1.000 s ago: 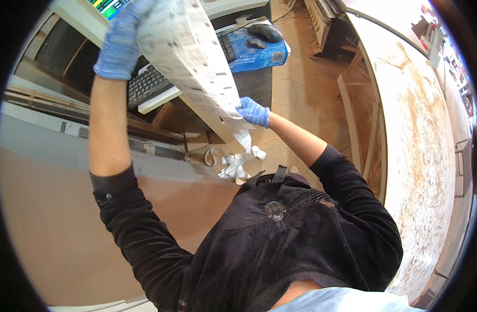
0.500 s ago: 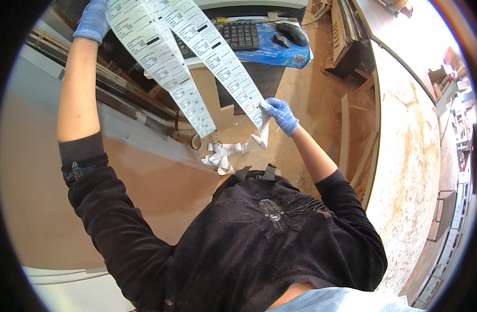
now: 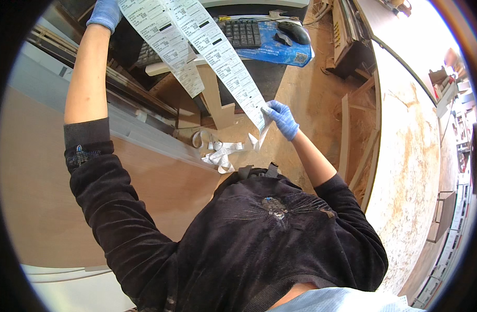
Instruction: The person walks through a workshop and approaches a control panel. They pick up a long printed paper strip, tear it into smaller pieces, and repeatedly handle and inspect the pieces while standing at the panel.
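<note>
My right hand point(image 3: 281, 120), in a blue glove, pinches a long white strip of printed labels point(image 3: 225, 60) near its lower end, by the thumb. The strip runs up and left, out at the top edge. Beside it a second length of the label strip point(image 3: 163, 39) hangs with a loose lower end. My left hand point(image 3: 106, 14), also blue-gloved, is raised at the upper left against this length's edge and appears closed on it; its fingertips are cut off by the picture's edge. Below my right hand, narrow pale backing tape point(image 3: 221, 153) trails toward a tangled heap.
A black keyboard point(image 3: 242, 34) and a black mouse point(image 3: 294, 32) on a blue mat point(image 3: 288, 52) lie ahead. Boards point(image 3: 347, 31) stand at the upper right, beside a large pale worktop point(image 3: 407, 156). A wide brown panel point(image 3: 87, 203) lies left.
My left hand has shifted slightly right, and the loose end of the left length has risen well upward. My right hand has barely moved, still pinching the label strip.
</note>
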Motion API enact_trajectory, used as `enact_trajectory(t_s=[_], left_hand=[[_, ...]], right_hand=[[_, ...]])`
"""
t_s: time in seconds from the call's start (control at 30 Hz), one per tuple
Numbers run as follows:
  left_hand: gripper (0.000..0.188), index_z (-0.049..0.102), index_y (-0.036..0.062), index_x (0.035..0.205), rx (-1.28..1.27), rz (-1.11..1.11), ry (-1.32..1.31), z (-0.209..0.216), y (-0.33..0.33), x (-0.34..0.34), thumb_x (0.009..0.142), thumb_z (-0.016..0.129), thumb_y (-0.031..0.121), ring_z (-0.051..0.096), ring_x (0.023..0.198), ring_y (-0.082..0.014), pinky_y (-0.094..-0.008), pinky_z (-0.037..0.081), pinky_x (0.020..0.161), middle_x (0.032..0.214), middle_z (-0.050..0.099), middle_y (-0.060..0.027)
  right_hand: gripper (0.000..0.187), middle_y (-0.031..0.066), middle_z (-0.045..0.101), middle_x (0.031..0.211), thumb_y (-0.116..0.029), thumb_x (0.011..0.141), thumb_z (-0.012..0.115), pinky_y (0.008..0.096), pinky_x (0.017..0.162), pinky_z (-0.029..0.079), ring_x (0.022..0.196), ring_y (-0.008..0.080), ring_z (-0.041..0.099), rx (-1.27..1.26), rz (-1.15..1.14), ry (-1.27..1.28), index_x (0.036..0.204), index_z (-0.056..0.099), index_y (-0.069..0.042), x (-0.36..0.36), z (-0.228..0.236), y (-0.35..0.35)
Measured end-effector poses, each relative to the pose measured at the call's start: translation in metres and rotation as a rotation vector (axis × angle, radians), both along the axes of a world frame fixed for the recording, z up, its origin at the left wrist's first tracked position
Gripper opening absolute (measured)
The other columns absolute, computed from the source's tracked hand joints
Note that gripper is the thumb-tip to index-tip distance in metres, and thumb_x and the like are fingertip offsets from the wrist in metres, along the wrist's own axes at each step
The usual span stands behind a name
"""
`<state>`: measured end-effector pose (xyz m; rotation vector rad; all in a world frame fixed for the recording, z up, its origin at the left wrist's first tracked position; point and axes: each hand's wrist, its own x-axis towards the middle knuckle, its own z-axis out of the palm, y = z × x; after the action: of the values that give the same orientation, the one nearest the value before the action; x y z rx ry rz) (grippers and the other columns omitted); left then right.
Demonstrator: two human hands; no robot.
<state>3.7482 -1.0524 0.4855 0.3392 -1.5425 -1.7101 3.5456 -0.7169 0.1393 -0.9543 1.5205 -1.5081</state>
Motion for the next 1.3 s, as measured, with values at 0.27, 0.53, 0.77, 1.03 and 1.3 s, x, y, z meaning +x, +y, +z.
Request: enact_trajectory(t_s=[0.27,0.53,0.77,1.03,1.3], left_hand=[[0.033,0.059,0.0013,0.106,-0.014,-0.055,0.045,0.001,0.009,-0.012,0.080,0.060,0.021,0.062,0.087,-0.0228,-0.0350,0.050,0.080,0.097,0.064,-0.0108],[0.031,0.059,0.0016,0.106,0.027,-0.020,0.015,-0.008,0.045,-0.036,0.080,0.060,0.019,0.061,0.088,-0.0216,-0.0335,0.050,0.079,0.098,0.063,-0.0100],[0.036,0.056,0.0021,0.109,-0.025,-0.038,-0.087,-0.036,0.027,-0.058,0.080,0.062,0.022,0.059,0.092,-0.0170,-0.0293,0.048,0.081,0.101,0.062,-0.0079],[0.036,0.057,0.0028,0.108,-0.043,-0.021,-0.126,-0.051,0.031,-0.069,0.079,0.064,0.022,0.060,0.087,-0.0155,-0.0279,0.050,0.075,0.098,0.062,-0.0077],[0.035,0.060,0.0021,0.100,-0.021,0.021,-0.155,-0.053,0.048,-0.071,0.077,0.066,0.028,0.061,0.077,-0.0160,-0.0290,0.050,0.068,0.089,0.062,-0.0066]], right_hand=[[0.024,0.0003,0.059,0.087,-0.022,0.082,0.059,0.0238,0.076,0.042,0.082,0.0084,0.053,-0.026,0.083,-0.064,0.098,0.059,-0.004,0.008,0.009,0.003],[0.035,0.0023,0.060,0.095,-0.024,0.081,0.064,0.0238,0.079,0.043,0.087,0.0086,0.053,-0.156,0.121,-0.122,0.106,0.056,-0.001,0.021,0.053,-0.022],[0.035,0.0016,0.060,0.093,-0.029,0.082,0.062,0.0242,0.079,0.042,0.086,0.0081,0.052,-0.189,0.022,-0.107,0.103,0.058,-0.002,0.025,0.072,-0.034],[0.033,0.0004,0.061,0.087,-0.034,0.084,0.059,0.0226,0.072,0.043,0.080,0.0066,0.052,-0.178,-0.018,-0.009,0.097,0.061,-0.003,0.016,0.065,-0.038],[0.035,-0.0026,0.059,0.085,-0.036,0.089,0.051,0.0212,0.070,0.042,0.078,0.0046,0.049,-0.210,-0.144,-0.221,0.096,0.062,-0.003,0.014,0.055,-0.043]])
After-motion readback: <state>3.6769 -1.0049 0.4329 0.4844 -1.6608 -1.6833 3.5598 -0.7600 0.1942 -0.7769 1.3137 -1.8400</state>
